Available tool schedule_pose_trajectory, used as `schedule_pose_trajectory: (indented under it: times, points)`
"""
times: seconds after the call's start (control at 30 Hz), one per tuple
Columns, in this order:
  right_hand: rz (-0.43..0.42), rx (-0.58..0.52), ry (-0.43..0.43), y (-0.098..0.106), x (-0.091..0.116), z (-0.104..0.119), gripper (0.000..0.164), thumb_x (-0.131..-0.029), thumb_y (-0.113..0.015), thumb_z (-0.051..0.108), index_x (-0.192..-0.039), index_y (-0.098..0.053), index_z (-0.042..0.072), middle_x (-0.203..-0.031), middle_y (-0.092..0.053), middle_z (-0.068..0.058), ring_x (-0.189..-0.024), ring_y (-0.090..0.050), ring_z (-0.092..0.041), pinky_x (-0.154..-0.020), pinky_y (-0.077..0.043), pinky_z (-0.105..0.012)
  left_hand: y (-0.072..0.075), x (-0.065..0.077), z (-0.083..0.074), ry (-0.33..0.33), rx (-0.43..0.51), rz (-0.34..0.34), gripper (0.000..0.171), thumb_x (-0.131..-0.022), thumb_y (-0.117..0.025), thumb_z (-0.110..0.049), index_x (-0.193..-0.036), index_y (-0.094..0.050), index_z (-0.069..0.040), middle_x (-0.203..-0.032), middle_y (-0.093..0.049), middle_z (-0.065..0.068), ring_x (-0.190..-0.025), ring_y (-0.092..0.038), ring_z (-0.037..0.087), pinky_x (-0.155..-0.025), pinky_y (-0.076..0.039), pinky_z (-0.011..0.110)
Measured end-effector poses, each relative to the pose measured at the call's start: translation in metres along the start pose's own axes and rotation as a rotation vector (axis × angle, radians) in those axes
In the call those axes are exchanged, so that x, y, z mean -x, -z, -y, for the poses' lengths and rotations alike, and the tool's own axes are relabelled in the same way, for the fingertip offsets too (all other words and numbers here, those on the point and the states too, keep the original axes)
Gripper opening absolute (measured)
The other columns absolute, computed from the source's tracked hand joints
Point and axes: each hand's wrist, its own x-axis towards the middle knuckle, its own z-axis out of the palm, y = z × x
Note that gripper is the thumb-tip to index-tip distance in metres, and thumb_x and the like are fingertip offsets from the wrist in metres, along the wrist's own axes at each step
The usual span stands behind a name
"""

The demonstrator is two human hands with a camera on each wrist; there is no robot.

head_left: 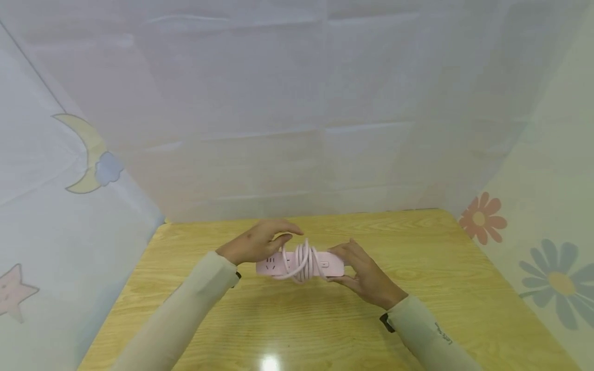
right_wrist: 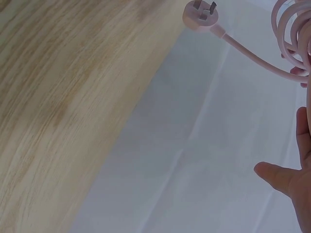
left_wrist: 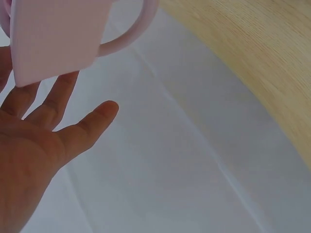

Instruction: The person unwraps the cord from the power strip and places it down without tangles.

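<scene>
A pink power strip (head_left: pixel 274 265) is held level above the wooden table, its pink cord (head_left: pixel 303 263) looped several times around its middle. My right hand (head_left: pixel 366 273) grips the strip's right end, fingers above and thumb below. At the left end, my left hand (head_left: pixel 260 242) reaches over the top with fingers extended near a cord loop. The left wrist view shows the left thumb (left_wrist: pixel 95 126) apart from the strip, other fingers partly hidden behind it. In the right wrist view, the plug (right_wrist: pixel 200 17) hangs out on a length of cord, prongs showing.
The wooden table (head_left: pixel 287 330) spreads beneath both hands. White cloth (head_left: pixel 260 129) rises behind it and at both sides, printed with a moon (head_left: pixel 83 180) on the left and flowers (head_left: pixel 482 219) on the right.
</scene>
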Motion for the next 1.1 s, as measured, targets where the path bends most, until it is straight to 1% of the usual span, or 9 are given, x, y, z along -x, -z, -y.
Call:
schedule_pose_trajectory:
  times: [0.13, 0.2, 0.3, 0.4, 0.53, 0.63, 0.8, 0.97, 1.1]
  points:
    - [0.012, -0.006, -0.019, 0.001, -0.001, 0.003, 0.060, -0.080, -0.082, 0.013, -0.133, -0.055, 0.007, -0.126, -0.057, -0.004, -0.117, -0.054, -0.022, -0.115, -0.022, -0.060, -0.001, -0.004, -0.004, -0.036, 0.014, 0.054, 0.036, -0.103, -0.044, 0.004, -0.130, -0.065, -0.007, -0.134, -0.061, 0.007, -0.128, -0.054, 0.024, -0.105, -0.045, 0.040]
    - [0.018, -0.013, -0.028, 0.002, -0.001, 0.004, 0.064, -0.077, -0.084, 0.006, -0.133, -0.055, 0.007, -0.127, -0.056, -0.004, -0.118, -0.053, -0.022, -0.117, -0.021, -0.057, -0.002, -0.005, -0.006, -0.036, 0.017, 0.078, 0.037, -0.104, -0.042, 0.004, -0.131, -0.065, -0.008, -0.136, -0.059, 0.008, -0.130, -0.051, 0.024, -0.108, -0.043, 0.041]
    - [0.022, -0.014, -0.022, 0.003, -0.001, 0.004, 0.067, -0.075, -0.085, 0.004, -0.133, -0.054, 0.007, -0.127, -0.056, -0.004, -0.119, -0.053, -0.022, -0.119, -0.019, -0.053, -0.002, -0.007, -0.008, -0.025, -0.008, 0.109, 0.037, -0.105, -0.042, 0.001, -0.132, -0.065, -0.009, -0.141, -0.056, 0.008, -0.134, -0.048, 0.025, -0.109, -0.041, 0.042]
    - [0.016, -0.012, -0.006, 0.002, 0.000, 0.003, 0.068, -0.074, -0.086, 0.004, -0.134, -0.054, 0.008, -0.127, -0.056, -0.003, -0.119, -0.053, -0.022, -0.120, -0.018, -0.049, -0.002, -0.008, -0.010, -0.014, -0.065, 0.130, 0.033, -0.105, -0.048, -0.004, -0.131, -0.066, -0.012, -0.144, -0.054, 0.007, -0.136, -0.046, 0.024, -0.111, -0.039, 0.042]
    - [0.006, -0.006, 0.004, 0.001, 0.002, 0.001, 0.066, -0.075, -0.085, 0.007, -0.133, -0.055, 0.008, -0.126, -0.056, -0.004, -0.117, -0.054, -0.022, -0.120, -0.018, -0.050, -0.002, -0.010, -0.012, -0.059, -0.151, 0.117, 0.026, -0.103, -0.056, -0.008, -0.126, -0.069, -0.011, -0.142, -0.056, 0.010, -0.135, -0.047, 0.027, -0.111, -0.038, 0.045]
    - [0.007, -0.006, 0.003, 0.001, 0.003, 0.001, 0.062, -0.077, -0.083, 0.010, -0.133, -0.056, 0.008, -0.125, -0.057, -0.004, -0.116, -0.055, -0.022, -0.119, -0.019, -0.052, -0.002, -0.011, -0.013, -0.090, -0.190, 0.100, 0.021, -0.102, -0.058, -0.010, -0.119, -0.071, -0.010, -0.140, -0.058, 0.011, -0.133, -0.049, 0.028, -0.112, -0.037, 0.046]
    - [0.021, -0.014, -0.014, 0.000, 0.005, 0.002, 0.060, -0.080, -0.082, 0.013, -0.133, -0.055, 0.010, -0.125, -0.057, -0.001, -0.117, -0.054, -0.020, -0.119, -0.019, -0.051, -0.002, -0.010, -0.013, -0.103, -0.207, 0.090, 0.015, -0.101, -0.061, -0.009, -0.111, -0.072, -0.012, -0.136, -0.061, 0.008, -0.130, -0.052, 0.026, -0.110, -0.039, 0.045]
    - [0.013, -0.013, 0.006, -0.001, 0.006, 0.001, 0.055, -0.084, -0.079, 0.019, -0.133, -0.056, 0.009, -0.123, -0.058, -0.002, -0.114, -0.055, -0.021, -0.118, -0.021, -0.055, -0.003, -0.010, -0.013, -0.119, -0.212, 0.090, 0.015, -0.100, -0.061, -0.007, -0.111, -0.071, -0.011, -0.118, -0.067, 0.002, -0.115, -0.059, 0.019, -0.100, -0.047, 0.037]
    - [0.015, -0.017, 0.002, -0.001, 0.006, 0.001, 0.058, -0.081, -0.081, 0.016, -0.133, -0.056, 0.010, -0.124, -0.057, -0.001, -0.115, -0.054, -0.019, -0.119, -0.020, -0.053, -0.003, -0.008, -0.013, -0.139, -0.222, 0.082, 0.013, -0.099, -0.063, -0.006, -0.108, -0.070, -0.010, -0.109, -0.068, -0.001, -0.106, -0.061, 0.015, -0.096, -0.050, 0.033]
